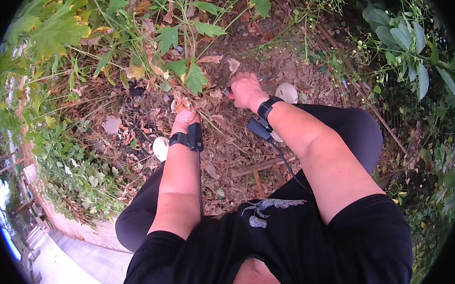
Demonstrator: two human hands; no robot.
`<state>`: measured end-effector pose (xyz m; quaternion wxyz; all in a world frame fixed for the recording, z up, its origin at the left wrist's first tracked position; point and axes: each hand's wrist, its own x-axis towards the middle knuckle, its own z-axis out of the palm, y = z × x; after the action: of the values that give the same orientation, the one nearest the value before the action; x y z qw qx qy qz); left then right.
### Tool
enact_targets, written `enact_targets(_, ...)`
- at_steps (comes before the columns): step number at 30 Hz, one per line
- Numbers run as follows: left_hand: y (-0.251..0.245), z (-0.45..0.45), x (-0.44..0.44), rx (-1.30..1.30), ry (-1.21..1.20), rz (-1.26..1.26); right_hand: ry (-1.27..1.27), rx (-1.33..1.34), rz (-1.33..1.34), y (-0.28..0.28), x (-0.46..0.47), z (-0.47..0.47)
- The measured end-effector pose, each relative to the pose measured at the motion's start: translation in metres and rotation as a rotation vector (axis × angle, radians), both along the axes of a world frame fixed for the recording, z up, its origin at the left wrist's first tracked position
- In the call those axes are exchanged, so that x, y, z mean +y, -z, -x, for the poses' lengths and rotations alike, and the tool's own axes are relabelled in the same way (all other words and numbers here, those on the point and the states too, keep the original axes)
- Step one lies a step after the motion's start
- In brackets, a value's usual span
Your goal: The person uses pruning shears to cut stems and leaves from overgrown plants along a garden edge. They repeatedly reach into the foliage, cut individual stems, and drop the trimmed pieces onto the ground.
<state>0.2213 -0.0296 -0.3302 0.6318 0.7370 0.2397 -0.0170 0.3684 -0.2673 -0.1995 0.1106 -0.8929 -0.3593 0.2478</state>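
Note:
My left hand (186,118) is down among curled dry leaves (181,100) at the base of a green leafy plant (195,79). The leaves cover its fingers, so its grip is hidden. To the right, my right hand (246,89) is low over the soil with its fingers curled. A small pinkish-red bit (231,96) shows by its thumb; I cannot tell if it is part of a held thing. A thin stem (220,130) slants across the litter between my forearms. Black straps with cabled devices are on both wrists.
My pale shoes (286,93) stand on leaf-strewn soil (215,157). A wooden frame (259,171) lies close before my body. Long sticks (381,116) and a leafy branch (416,56) are on the right. Weeds (88,180) border a low wall and pavement (87,260) at lower left.

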Motion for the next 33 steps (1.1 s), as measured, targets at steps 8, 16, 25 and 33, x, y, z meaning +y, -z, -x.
enact_targets(8, -0.019, -0.001, -0.01, 0.045, -0.099, 0.413, 0.582, 0.27, 0.02, 0.002, 0.002, -0.014)
enact_targets(16, -0.046, -0.003, -0.007, 0.241, 0.098, 0.071, 1.178, 0.223, -0.314, 0.035, -0.016, -0.049)
enact_targets(25, -0.079, -0.019, -0.043, 0.09, -0.312, 0.558, 0.637, 0.375, 0.167, 0.015, -0.051, -0.074)
enact_targets(33, -0.057, -0.01, -0.038, 0.123, -0.283, 0.583, 0.376, 0.167, 0.308, 0.021, -0.008, -0.027)
